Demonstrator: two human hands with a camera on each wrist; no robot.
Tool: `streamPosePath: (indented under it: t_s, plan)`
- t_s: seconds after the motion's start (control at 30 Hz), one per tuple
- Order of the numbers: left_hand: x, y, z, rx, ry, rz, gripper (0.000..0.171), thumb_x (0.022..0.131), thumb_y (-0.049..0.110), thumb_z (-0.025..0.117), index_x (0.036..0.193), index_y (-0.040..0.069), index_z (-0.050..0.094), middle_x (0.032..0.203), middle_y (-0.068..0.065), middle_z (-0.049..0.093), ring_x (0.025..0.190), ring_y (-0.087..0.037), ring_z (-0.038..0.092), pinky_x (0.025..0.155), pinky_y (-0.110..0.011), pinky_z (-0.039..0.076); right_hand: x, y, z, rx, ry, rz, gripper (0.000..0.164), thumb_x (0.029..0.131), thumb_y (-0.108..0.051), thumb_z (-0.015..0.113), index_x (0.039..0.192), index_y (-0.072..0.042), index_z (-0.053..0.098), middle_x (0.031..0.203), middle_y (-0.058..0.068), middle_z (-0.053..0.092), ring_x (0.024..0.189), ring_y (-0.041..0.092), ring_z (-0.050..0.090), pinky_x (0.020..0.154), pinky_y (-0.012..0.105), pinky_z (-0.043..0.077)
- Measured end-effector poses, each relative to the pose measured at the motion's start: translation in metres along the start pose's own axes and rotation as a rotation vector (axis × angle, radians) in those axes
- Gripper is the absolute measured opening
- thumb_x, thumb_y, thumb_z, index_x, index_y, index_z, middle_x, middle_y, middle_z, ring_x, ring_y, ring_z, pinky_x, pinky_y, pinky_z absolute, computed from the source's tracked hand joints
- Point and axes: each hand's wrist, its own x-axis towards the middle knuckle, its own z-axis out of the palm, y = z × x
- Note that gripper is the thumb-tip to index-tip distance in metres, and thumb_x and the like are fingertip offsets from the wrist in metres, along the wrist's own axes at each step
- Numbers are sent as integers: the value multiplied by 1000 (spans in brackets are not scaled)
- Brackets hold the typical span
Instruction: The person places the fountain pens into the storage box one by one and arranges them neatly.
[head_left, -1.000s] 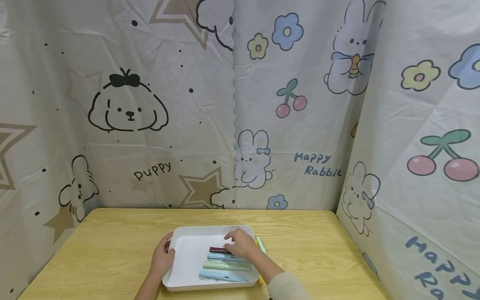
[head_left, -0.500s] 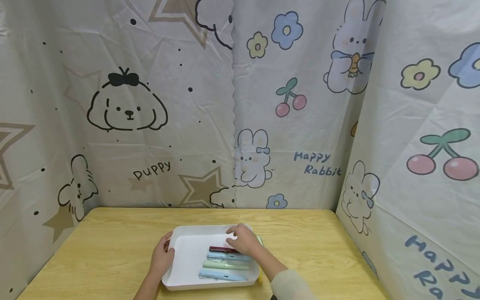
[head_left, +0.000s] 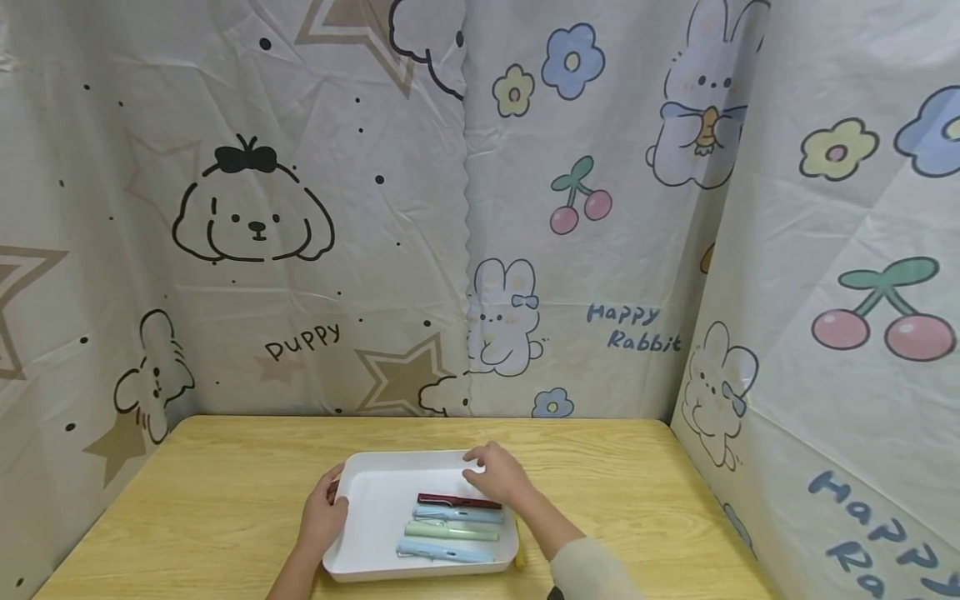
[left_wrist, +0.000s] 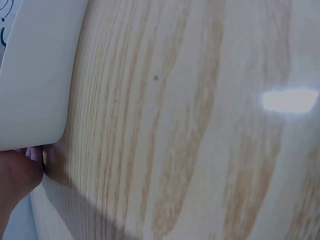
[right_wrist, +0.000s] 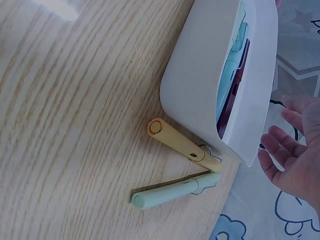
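White tray (head_left: 369, 512) sits on the wood bench (head_left: 217, 500), lower middle of the head view. Four pens lie inside, mostly in its right half, roughly parallel, running left-right in frame. Top to bottom: dark red pen (head_left: 459, 502), upper light blue pen (head_left: 459, 515), green pen (head_left: 452, 531), lower light blue pen (head_left: 446, 551).

Left grip (head_left: 322, 521): holding the tray's left wall, thumb at the rim, fingers curled on the outside. In the left wrist view it's at lower left, tucked at the tray corner.

Right grip (head_left: 501, 477): fingers loosely bent and spread, holding nothing. It's at the tray's upper right corner in the head view; dark red pen lies just below it in frame, apart from the fingers. Rim contact: can't tell.

Outside the tray, right wrist view: yellow pen (right_wrist: 182, 144) at centre, right beside the tray's end wall; mint pen (right_wrist: 172, 192) below it, lower middle. Their clip ends nearly meet; touching or not, can't tell.

Printed cloth (head_left: 360, 208) hangs behind the bench, filling the upper frame.
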Motion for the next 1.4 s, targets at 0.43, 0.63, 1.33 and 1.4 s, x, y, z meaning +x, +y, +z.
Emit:
streamPosePath:
  t_s: [0.43,0.63,1.33,1.4]
  plan:
    - [1,-1,1,1,4,13,55,87,-5,38,142,-2,31,127,-32,48,111,-40,52,92,-48,48,-2,15,-7,5,35,29,28,86,-23,63,108,-6,67,94,11,61,80,20,57,65,33,47]
    - [0,1,0,0,1,11,56,87,-5,38,142,-2,30,127,-32,48,110,-39,52,91,-47,48,-6,22,-12,18,44,49,29,85,-21,63,108,-4,67,93,12,60,79,21,56,64,34,47]
    - [1,1,1,21,0,6,57,86,-6,38,143,-2,29,127,-33,47,110,-40,51,91,-48,48,-19,53,-18,64,76,145,27,87,-18,61,109,-3,65,93,12,59,80,21,54,63,33,44]
    - [1,1,1,22,-1,6,57,87,-6,38,143,-2,29,128,-33,46,111,-41,51,92,-48,48,-21,56,-18,75,80,152,28,86,-18,62,109,-3,65,91,12,58,79,21,54,62,32,44]
